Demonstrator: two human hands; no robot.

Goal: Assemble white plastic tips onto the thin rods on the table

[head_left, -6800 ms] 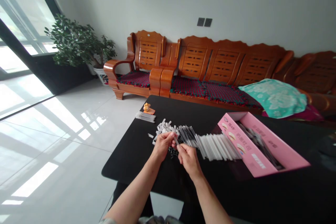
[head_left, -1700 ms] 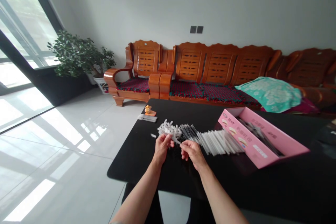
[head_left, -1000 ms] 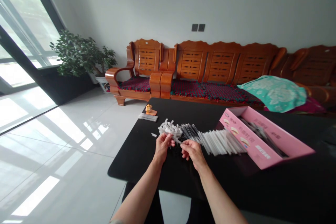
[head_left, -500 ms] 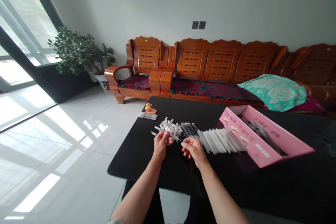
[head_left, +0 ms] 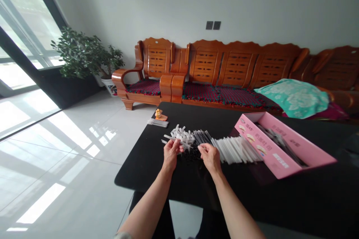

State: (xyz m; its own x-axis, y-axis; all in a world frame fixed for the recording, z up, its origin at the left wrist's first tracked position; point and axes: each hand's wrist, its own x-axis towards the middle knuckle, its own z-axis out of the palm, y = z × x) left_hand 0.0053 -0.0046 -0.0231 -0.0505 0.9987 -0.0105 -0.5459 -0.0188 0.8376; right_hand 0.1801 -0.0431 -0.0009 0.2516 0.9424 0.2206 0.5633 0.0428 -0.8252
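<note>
My left hand (head_left: 170,151) is closed on a thin white pen tube (head_left: 171,138) that sticks out to the left, just in front of a pile of short white caps (head_left: 183,135). My right hand (head_left: 209,154) is curled with fingers down at a bunch of thin dark refills (head_left: 201,137); what its fingertips hold is too small to make out. A row of long white tubes (head_left: 235,148) lies to the right of it on the black table (head_left: 174,183). Small dark bits (head_left: 189,154) lie between my hands.
An open pink box (head_left: 283,148) with dark pens inside stands at the right. A small bundle of white tubes (head_left: 157,122) and an orange figure (head_left: 159,114) lie at the far left corner. Wooden sofas (head_left: 224,71), a plant (head_left: 84,54) and a glossy tiled floor lie beyond.
My right hand has let go of the tube and moved right and forward to the dark refills. My left hand keeps the white tube, now pointing left.
</note>
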